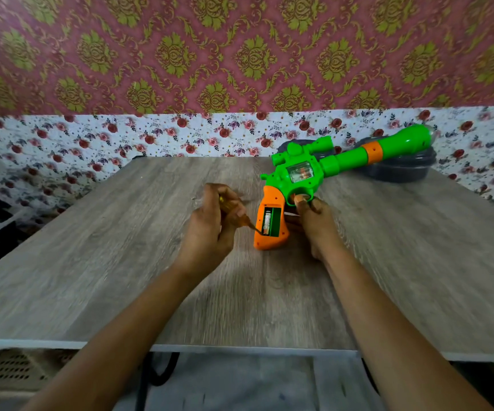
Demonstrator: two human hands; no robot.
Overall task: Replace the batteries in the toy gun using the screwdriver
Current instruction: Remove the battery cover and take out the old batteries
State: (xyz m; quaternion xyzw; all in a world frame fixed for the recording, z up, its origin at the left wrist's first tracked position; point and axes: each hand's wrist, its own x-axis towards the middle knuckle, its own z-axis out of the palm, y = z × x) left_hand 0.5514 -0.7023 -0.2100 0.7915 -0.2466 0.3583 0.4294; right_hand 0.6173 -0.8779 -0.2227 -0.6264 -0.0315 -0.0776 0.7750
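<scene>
Both hands are working at the open grip of the toy gun (299,173), which is lying on its side on the table (121,247).

The left hand (210,223), just left of the gun's orange grip, is curling its fingers closed round the amber handle of the screwdriver (239,218). The screwdriver's tip is reaching into the lower left corner of the open battery compartment (275,222) in that grip, at the end of the battery (266,222) lying in the compartment's left side. The right hand (314,223), on the gun's right, is clasping the gun below the trigger guard, with its thumb pressing at the trigger and its other fingers tucked underneath, mostly hidden. The gun's green barrel is running up and to the right, its muzzle end resting on a dark lidded container (400,170).
</scene>
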